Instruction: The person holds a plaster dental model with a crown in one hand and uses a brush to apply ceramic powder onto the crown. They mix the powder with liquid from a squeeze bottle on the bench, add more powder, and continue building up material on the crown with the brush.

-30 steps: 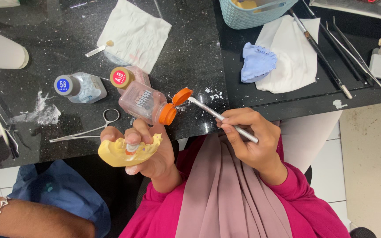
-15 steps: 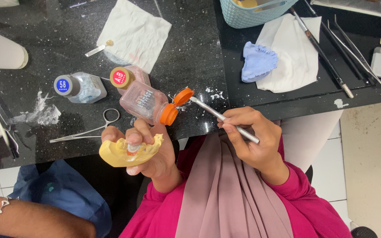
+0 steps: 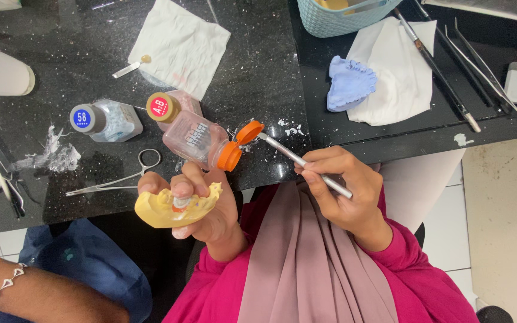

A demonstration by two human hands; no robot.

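Left hand: fingers curled tight around a yellow dental cast, thumb pressed on its top; held just in front of the bench edge, over the lap.
Yellow dental cast: horseshoe-shaped, arch opening toward the bench, a small pale and reddish piece under the thumb.
Right hand: fingers closed in a pen grip on a thin metal instrument.
Metal instrument: slanted up and to the left, tip at the open orange flip cap of a small clear bottle; whether tip and cap touch cannot be told.
Small clear bottle: lying tilted on the dark bench, orange collar toward the person.
Behind it: a pink bottle with an orange cap, touching or just beside the clear one; a clear bottle with a blue cap near to the left.
Scissors-handled forceps: flat on the bench, just beyond the left hand.
Further back: a white tissue; a blue dental cast on a white cloth.
Lower left: another person's forearm with a bracelet.
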